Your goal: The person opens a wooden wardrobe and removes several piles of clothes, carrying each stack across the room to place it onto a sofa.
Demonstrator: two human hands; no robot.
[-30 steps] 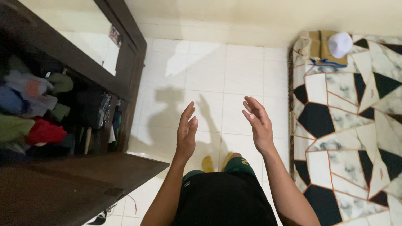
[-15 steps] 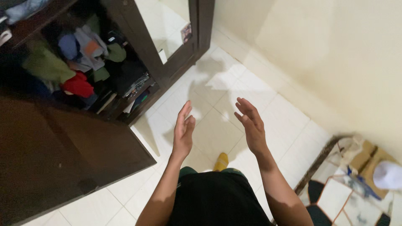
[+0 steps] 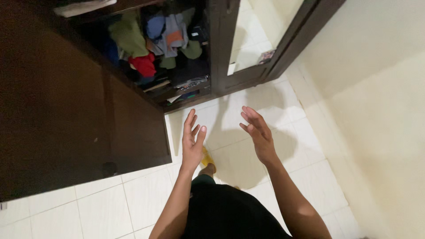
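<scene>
A: What has moved?

B: The view has swung left; the patterned bed is gone, and I see the dark wardrobe door (image 3: 66, 110) swung wide, so the heaped clothes (image 3: 155, 48) inside stand exposed.

A: And the hands?

B: Left hand (image 3: 192, 142) and right hand (image 3: 257, 135) hover above the white tiled floor (image 3: 248, 115), fingers spread, holding nothing.

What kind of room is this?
Probably a bedroom or dressing corner at home. A dark wooden wardrobe stands open with a heap of clothes on its shelf, its other door holds a mirror, and the floor is pale tile.
</scene>
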